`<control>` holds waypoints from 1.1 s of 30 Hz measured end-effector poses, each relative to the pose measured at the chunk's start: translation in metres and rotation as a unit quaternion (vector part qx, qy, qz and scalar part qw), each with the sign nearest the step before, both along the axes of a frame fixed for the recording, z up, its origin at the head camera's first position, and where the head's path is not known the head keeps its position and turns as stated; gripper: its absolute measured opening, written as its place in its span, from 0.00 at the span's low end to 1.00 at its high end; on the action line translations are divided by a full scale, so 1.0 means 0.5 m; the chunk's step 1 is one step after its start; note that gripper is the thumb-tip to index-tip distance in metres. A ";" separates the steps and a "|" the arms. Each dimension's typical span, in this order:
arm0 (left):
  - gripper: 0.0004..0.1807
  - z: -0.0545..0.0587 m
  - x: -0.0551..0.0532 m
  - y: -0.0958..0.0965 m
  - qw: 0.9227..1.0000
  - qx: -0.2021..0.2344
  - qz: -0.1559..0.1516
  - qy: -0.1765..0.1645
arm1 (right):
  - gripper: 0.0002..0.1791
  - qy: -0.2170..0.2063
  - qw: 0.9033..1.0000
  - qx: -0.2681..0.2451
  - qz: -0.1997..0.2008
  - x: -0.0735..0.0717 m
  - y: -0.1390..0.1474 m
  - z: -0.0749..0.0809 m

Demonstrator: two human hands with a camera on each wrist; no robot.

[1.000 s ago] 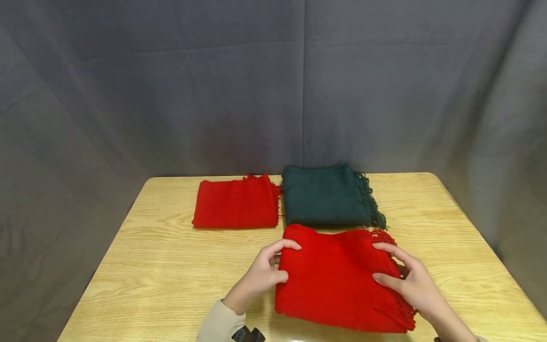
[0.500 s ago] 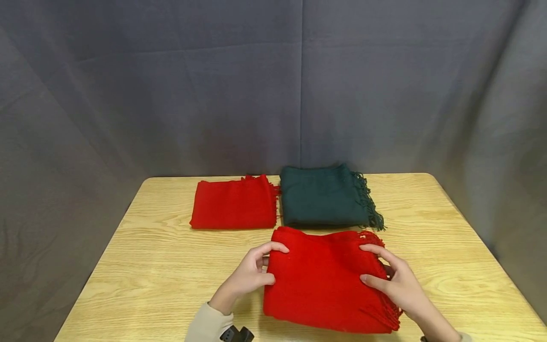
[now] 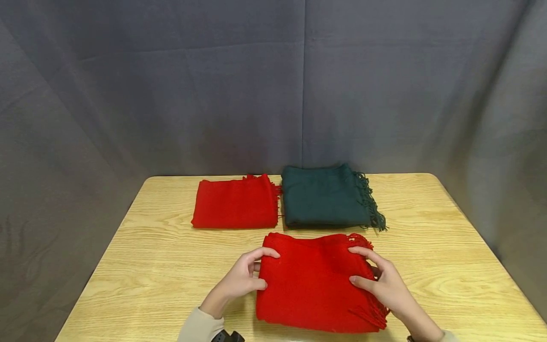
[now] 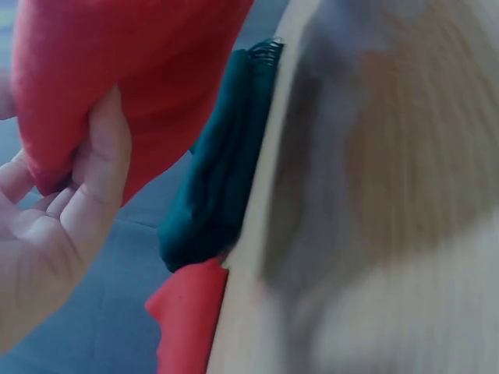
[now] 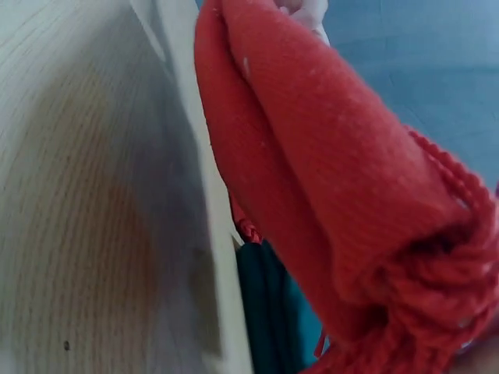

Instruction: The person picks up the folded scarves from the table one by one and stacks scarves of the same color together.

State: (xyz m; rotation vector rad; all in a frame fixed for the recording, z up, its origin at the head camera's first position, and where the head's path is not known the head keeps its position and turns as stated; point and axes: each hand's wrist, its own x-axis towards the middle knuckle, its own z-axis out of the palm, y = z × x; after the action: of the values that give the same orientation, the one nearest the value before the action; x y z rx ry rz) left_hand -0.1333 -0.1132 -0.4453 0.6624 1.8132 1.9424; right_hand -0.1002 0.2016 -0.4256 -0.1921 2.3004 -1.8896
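Observation:
A folded red scarf (image 3: 314, 285) with a fringe along its right end is held by both hands above the front of the table. My left hand (image 3: 243, 275) grips its left folded edge, thumb and forefinger on top and other fingers beneath. At the fringed end, my right hand (image 3: 382, 282) grips in the same way. In the left wrist view, the left hand (image 4: 70, 187) pinches a corner of the red scarf (image 4: 148, 78), raised off the tabletop. The right wrist view shows the folded layers of the red scarf (image 5: 327, 148); the right hand is mostly hidden there.
A second folded red scarf (image 3: 235, 204) lies at the back left of the wooden table (image 3: 162, 275). Beside it, a dark green folded scarf (image 3: 325, 197) has its fringe to the right. A grey curtain (image 3: 256, 95) hangs behind and around the table.
Both hands have carried the held red scarf left and slightly toward the person, keeping their grip. The two scarves at the back have stayed in place.

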 end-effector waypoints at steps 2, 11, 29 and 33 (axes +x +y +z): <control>0.30 -0.006 0.002 -0.005 1.000 -0.009 0.000 -0.005 | 0.31 -0.001 1.000 -0.001 0.003 -0.002 -0.002 -0.004; 0.30 -0.022 0.005 -0.019 0.999 -0.010 -0.001 -0.031 | 0.31 -0.009 0.999 -0.021 0.033 -0.009 -0.012 -0.030; 0.30 -0.041 0.002 -0.035 0.997 -0.036 0.014 -0.066 | 0.30 -0.016 1.000 0.011 0.012 -0.028 -0.048 -0.079; 0.30 -0.041 0.001 -0.036 0.996 -0.044 0.008 -0.072 | 0.30 -0.023 0.999 0.022 0.000 -0.028 -0.051 -0.084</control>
State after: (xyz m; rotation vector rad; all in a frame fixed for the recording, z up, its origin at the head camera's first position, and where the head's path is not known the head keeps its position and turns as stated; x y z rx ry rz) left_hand -0.1325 -0.1311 -0.4656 0.4680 1.8081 1.8581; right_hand -0.1142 0.1762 -0.4677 -0.1431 2.3099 -1.8211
